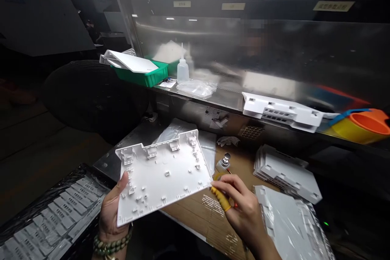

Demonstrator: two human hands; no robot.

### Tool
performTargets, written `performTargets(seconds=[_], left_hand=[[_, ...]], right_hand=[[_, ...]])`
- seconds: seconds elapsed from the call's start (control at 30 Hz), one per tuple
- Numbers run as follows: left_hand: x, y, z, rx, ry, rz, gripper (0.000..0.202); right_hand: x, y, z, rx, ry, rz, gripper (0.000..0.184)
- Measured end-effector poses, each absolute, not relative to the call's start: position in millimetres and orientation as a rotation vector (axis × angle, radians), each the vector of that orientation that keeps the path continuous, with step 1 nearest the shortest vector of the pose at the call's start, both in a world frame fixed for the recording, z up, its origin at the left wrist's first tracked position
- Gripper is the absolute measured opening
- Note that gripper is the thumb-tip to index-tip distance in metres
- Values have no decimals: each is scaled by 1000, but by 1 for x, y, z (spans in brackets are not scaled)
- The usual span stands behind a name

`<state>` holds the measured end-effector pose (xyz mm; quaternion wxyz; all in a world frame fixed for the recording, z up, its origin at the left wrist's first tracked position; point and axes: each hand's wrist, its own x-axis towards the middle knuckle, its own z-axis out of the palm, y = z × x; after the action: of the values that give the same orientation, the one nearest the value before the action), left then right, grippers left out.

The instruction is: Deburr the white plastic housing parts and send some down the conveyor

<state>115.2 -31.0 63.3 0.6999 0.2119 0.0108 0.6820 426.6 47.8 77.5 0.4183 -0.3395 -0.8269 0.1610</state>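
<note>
My left hand (pixel 112 207) grips a white plastic housing panel (pixel 164 176) by its left edge, thumb on top. The panel is tilted, its inner face with small clips and posts turned up toward me. At its right corner is my right hand (pixel 240 201), with yellow covers on the thumb and a finger. Its fingers are bent together. A bit of red-orange shows by the fingers, but I cannot make out what they hold. Just beyond that hand stands a small bottle with a metal cap (pixel 224 162), on the cardboard (pixel 195 215) covering the bench.
White panels are stacked (pixel 289 174) at the right, above wrapped panels (pixel 286 219). Several wrapped parts (pixel 55 219) lie at lower left. A shelf (pixel 225 99) carries a green bin (pixel 155 75), a squeeze bottle (pixel 183 71), another panel (pixel 283 113) and a yellow-orange container (pixel 362 126).
</note>
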Motion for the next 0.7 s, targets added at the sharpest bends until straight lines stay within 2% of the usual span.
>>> performTargets(seconds=[0.17,0.43,0.7], left_hand=[[123,-34,68,449,91,1605,60],[112,-53,33,383,296,1585,52],[116,-56,16,378,328,1607,57]], right_hand=[[440,68,70,-960,-2049,343,25],[410,89,126,-829,-1754,393,20],[406,104,108,-925,-1784,444,15]])
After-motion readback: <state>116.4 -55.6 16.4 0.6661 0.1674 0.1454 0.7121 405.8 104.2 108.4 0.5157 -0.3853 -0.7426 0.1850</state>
